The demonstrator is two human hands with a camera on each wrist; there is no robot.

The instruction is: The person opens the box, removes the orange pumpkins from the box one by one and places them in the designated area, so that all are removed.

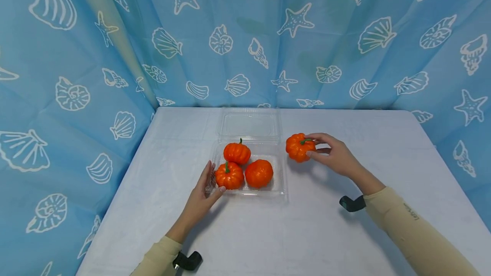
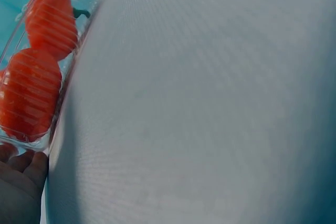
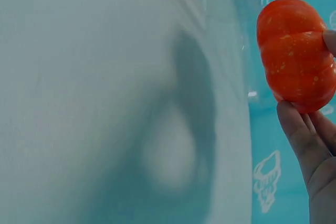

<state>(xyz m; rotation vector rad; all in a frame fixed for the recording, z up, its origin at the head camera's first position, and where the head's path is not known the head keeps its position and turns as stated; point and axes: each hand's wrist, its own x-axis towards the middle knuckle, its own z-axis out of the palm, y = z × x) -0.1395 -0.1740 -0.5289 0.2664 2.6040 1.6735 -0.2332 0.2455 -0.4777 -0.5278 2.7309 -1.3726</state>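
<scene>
A clear plastic clamshell container (image 1: 278,188) lies on the table with its lid folded back. Inside it are three small orange toy pumpkins: one at the back (image 1: 236,153), one at the front left (image 1: 229,176) and one at the front right (image 1: 259,173) whose stem is out of sight. My left hand (image 1: 199,203) rests against the container's front left corner, fingers along the left wall and thumb at the front edge. To the right of the container, my right hand (image 1: 334,154) pinches a fourth pumpkin (image 1: 297,148) between thumb and fingers, held above the table.
The transparent lid (image 1: 250,125) lies flat behind the container, near the table's back edge. A white cloth covers the table (image 1: 307,233). Blue curtains (image 1: 261,33) with white shells and starfish hang at the back and sides. Black wrist devices (image 1: 352,204) stick out below both wrists.
</scene>
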